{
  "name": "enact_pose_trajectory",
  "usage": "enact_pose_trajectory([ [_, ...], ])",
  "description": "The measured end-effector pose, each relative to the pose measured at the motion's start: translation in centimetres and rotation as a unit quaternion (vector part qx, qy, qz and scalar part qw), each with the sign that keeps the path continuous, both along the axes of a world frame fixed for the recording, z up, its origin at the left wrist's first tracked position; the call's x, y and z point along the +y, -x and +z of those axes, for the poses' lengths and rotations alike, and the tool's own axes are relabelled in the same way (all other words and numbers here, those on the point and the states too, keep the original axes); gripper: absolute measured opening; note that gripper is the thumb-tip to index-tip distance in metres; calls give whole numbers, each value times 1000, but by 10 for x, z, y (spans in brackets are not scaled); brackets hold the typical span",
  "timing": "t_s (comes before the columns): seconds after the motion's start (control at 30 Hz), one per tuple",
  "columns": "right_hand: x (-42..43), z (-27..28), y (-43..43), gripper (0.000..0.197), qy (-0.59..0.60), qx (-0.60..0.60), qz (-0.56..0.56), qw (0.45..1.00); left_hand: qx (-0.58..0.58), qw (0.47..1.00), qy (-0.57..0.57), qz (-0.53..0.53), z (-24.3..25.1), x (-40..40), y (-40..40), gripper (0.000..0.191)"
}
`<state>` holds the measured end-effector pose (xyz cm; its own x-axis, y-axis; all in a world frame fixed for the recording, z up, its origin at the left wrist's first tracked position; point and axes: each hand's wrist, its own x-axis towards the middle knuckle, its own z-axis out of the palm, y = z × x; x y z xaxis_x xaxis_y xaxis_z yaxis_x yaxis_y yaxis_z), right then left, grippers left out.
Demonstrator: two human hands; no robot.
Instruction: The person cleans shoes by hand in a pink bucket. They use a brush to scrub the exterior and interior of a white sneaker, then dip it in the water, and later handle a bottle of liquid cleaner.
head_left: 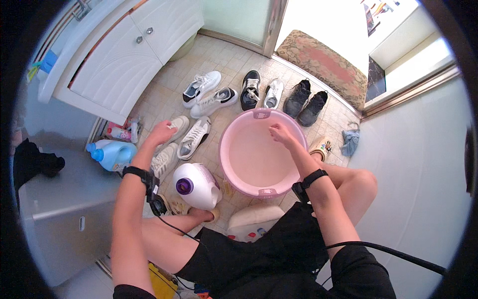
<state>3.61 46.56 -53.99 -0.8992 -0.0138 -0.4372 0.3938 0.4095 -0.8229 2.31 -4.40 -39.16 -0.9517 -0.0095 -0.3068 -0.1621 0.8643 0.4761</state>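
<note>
My left hand (163, 132) reaches over a beige sneaker (180, 127), its fingers overlapping the shoe's edge; whether it grips the shoe is hard to tell. Beside that shoe lie a white sneaker with a dark heel (194, 138) and a pale striped sneaker (164, 161). Over the pink plastic basin (224, 164) is my right hand (280, 133), fingers curled in with nothing visible between them. Cloudy liquid (257, 157) seems to fill the basin's bottom. A white jug with a purple cap (198, 183) stands between the basin and my left leg.
Several more shoes stand beyond the basin, including black sneakers (297, 98) and white sneakers (201, 88). At left are blue detergent bottles (115, 153) and a white cabinet (112, 63). A patterned mat (325, 65) lies at the doorway. A blue cloth (350, 142) rests by the right wall.
</note>
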Motion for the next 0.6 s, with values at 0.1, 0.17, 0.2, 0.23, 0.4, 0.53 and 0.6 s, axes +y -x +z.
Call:
enact_pose_trajectory([
  [0.1, 58, -9, -26, 45, -198, 105, -4, 975, -35, 999, -10, -20, -7, 56, 15, 60],
  [0.17, 51, -3, -41, 49, -282, 161, 1, 946, -54, 997, 18, -52, 1, 69, 5, 62],
  [0.2, 45, 4, -48, 51, -290, 127, -33, 948, -64, 996, 29, -61, 0, 74, -1, 62],
  [0.23, 45, 9, -51, 53, -295, 113, -48, 947, -49, 997, -2, -59, -2, 84, -2, 63],
  [0.4, 84, 2, -59, 61, -346, 53, -73, 934, -118, 990, -35, -67, -23, 159, -12, 65],
  [0.53, 89, -20, -67, 64, -290, -2, -90, 953, -120, 989, -48, -69, -45, 191, -40, 70],
  [0.6, 62, -23, -63, 62, -271, -60, -76, 958, -131, 989, -67, -23, -69, 185, -69, 73],
])
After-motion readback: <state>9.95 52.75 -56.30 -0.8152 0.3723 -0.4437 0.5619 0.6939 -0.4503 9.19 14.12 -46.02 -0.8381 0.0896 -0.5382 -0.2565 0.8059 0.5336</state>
